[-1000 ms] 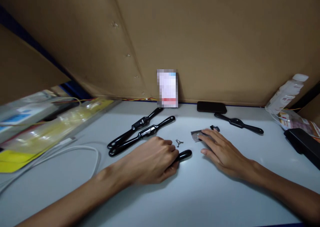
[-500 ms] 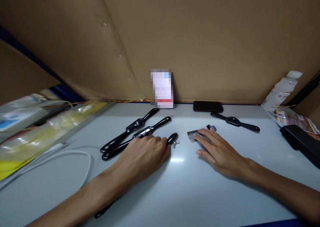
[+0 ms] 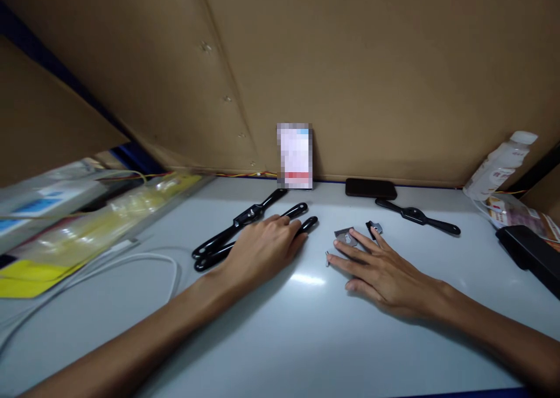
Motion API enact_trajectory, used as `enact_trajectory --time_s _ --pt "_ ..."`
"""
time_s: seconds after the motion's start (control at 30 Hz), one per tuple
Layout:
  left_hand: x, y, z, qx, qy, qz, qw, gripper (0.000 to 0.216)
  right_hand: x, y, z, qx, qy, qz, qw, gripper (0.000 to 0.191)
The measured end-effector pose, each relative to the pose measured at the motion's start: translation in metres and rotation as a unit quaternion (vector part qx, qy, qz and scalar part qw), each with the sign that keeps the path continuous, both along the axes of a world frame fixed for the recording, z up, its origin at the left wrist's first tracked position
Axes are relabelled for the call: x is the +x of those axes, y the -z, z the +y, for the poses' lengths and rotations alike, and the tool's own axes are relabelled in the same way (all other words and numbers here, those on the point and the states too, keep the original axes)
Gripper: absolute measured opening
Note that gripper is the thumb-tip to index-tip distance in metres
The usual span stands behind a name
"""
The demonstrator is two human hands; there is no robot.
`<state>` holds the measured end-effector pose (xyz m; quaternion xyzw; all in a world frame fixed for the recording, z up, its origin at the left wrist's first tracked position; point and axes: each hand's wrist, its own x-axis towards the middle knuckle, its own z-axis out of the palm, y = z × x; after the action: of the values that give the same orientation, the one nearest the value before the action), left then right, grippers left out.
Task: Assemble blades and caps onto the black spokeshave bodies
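My left hand [image 3: 265,243] is closed round a black spokeshave; its tip [image 3: 310,224] sticks out past the thumb side and the rest is hidden under the hand. Just beyond lie two more black spokeshaves, the farther one [image 3: 250,214] and a nearer one [image 3: 209,261], partly covered by my fingers. My right hand [image 3: 380,272] is spread low over the table, fingers apart. Its fingertips touch or hover at a flat grey blade [image 3: 346,236] and a small silver thumbscrew [image 3: 326,259]. A small dark metal clamp piece [image 3: 374,228] lies by the little finger.
Another black spokeshave body [image 3: 413,214] lies at the back right, near a dark phone [image 3: 371,189]. A lit screen [image 3: 296,156] leans on the cardboard wall. A bottle [image 3: 499,167] and black device [image 3: 527,255] stand right; plastic bags [image 3: 131,208] and a white cable [image 3: 170,257] lie left.
My left hand has moved the spokeshave it holds away from me, up beside the other two. My right hand has spread its fingers, and the thumbscrew is now at its fingertip. The view has shifted slightly left.
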<state>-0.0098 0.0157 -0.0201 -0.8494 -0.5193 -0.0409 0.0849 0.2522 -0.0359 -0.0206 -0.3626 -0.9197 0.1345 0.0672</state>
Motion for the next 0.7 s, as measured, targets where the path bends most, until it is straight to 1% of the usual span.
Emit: enact_trajectory --time_s 0.1,0.17,0.27,0.33,0.4,0.43,0.47,0.5,0.57,0.63,0.67,0.7 --pt "-0.008 0.005 0.007 0.058 0.02 -0.005 0.998 0.034 0.001 -0.005 -0.005 -0.005 -0.028 0.022 0.999 0.05" --pt "-0.01 0.008 0.007 0.088 0.03 -0.018 0.995 0.034 0.002 -0.007 -0.01 -0.001 -0.054 0.036 0.998 0.046" --pt "-0.01 0.01 0.006 0.095 0.046 -0.035 0.994 0.034 0.003 -0.006 -0.017 0.015 -0.081 0.052 0.995 0.039" --pt "-0.009 0.01 0.006 0.088 0.046 -0.022 0.995 0.032 0.004 -0.004 -0.018 0.038 -0.093 0.064 0.993 0.036" --pt "-0.007 0.009 0.005 0.088 0.041 -0.007 0.995 0.031 0.008 -0.002 -0.013 0.085 -0.077 0.082 0.99 0.035" --pt "-0.005 0.008 0.005 0.088 0.041 -0.008 0.995 0.031 0.011 -0.002 -0.008 0.116 -0.048 0.087 0.988 0.035" --pt "-0.004 0.008 0.004 0.086 0.047 -0.015 0.995 0.031 0.016 -0.001 -0.002 0.15 -0.003 0.086 0.985 0.036" --pt "-0.003 0.007 0.002 0.082 0.059 -0.03 0.994 0.032 0.022 -0.001 0.004 0.181 0.057 0.073 0.979 0.037" --pt "0.001 0.006 -0.003 0.058 0.11 -0.072 0.99 0.035 0.036 0.002 0.018 0.226 0.193 0.015 0.955 0.043" --pt "0.005 0.005 -0.01 0.011 0.182 -0.112 0.977 0.037 0.049 0.008 0.029 0.229 0.29 -0.051 0.928 0.052" --pt "0.008 0.005 -0.014 -0.018 0.215 -0.127 0.968 0.038 0.055 0.012 0.032 0.216 0.312 -0.078 0.922 0.057" --pt "0.01 0.005 -0.018 -0.043 0.242 -0.135 0.96 0.04 0.058 0.017 0.034 0.2 0.318 -0.097 0.922 0.062"
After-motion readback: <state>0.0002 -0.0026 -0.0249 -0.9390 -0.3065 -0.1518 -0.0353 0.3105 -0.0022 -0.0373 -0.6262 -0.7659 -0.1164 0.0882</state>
